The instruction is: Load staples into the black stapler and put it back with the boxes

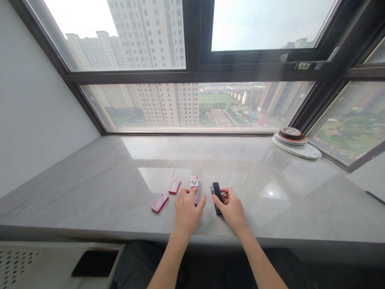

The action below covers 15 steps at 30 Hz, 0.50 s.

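Note:
A black stapler (215, 188) lies on the grey stone sill, and my right hand (233, 208) is closed around its side with thumb and fingers. To its left is a small white and red box (194, 182) with a dark printed mark. My left hand (186, 208) rests over the near part of that box, fingers and thumb apart, fingertips at its surface. Part of the box is hidden by the hand. Two small flat pink-red boxes, one nearer the window (174, 186) and one closer to me (160, 203), lie left of my left hand.
The sill's front edge (135, 234) runs just before my body. A stack of plates and mats (293, 138) stands at the back right by the dark window frame (192, 76). Below the sill on the left are a pale perforated surface (54, 261) and a black flat object (95, 263).

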Available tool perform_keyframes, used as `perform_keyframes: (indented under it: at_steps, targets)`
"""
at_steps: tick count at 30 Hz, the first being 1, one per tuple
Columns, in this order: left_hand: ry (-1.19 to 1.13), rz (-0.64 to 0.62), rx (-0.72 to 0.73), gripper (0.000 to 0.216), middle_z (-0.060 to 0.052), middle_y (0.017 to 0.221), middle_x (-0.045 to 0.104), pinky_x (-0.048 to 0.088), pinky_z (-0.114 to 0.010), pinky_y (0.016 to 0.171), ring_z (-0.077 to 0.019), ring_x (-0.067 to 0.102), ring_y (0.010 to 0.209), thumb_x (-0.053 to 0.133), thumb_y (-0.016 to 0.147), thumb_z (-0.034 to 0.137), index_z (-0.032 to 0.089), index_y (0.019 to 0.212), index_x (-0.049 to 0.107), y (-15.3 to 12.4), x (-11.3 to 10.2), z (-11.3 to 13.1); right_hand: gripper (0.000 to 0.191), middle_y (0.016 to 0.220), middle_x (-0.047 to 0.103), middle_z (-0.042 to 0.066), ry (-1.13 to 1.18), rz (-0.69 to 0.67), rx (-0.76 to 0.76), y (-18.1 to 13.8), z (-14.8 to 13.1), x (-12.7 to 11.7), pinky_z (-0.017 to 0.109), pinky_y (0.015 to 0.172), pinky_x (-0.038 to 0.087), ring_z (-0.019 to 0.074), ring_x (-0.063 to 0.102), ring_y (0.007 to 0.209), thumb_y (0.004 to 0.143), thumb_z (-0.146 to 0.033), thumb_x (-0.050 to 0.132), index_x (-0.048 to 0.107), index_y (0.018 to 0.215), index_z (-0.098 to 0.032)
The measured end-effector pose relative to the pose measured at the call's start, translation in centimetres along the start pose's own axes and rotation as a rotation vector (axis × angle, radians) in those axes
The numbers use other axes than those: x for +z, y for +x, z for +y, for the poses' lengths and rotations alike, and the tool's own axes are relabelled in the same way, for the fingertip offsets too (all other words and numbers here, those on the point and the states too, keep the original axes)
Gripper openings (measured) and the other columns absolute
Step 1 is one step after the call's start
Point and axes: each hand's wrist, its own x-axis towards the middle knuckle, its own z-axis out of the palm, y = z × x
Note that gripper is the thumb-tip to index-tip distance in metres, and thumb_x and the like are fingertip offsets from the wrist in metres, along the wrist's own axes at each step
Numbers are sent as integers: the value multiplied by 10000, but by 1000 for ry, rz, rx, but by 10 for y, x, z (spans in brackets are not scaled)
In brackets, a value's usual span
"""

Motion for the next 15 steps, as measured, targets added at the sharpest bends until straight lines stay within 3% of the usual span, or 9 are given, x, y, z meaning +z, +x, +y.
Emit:
perform_keyframes:
  at_steps: [4,9,12,15]
  targets:
    - [65,46,-75,465,-118,1222,575,455,-477,946,-342,544,1189,645,915,406,269,1355,583,3,5,-12,413,831,703,50,-75,-3,-42,-8,-3,-17,311,643,486,202,605,665,866,-591,668,683,1046,-220]
    - [-153,-160,63,570,-62,1195,666,450,-443,1006,-285,585,1147,679,876,286,285,1420,508,-13,-6,-22,291,1131,730,86,-228,-66,-217,-3,-4,-47,403,934,513,280,658,1057,918,-443,626,745,1111,-261]
    - [-224,-275,176,651,-59,1332,642,437,-463,1055,-295,565,1233,739,842,298,323,1445,496,-21,-11,-12,359,1295,701,62,-216,-165,-269,3,-10,-43,451,1125,423,270,619,1237,954,-343,560,711,1274,-279]
    - [-229,-288,227,641,-57,1476,559,395,-495,1133,-310,500,1357,759,849,346,341,1440,509,-23,-16,-7,431,1352,680,69,-240,-184,-311,4,-21,-23,502,1226,300,280,575,1317,939,-325,580,671,1355,-263]
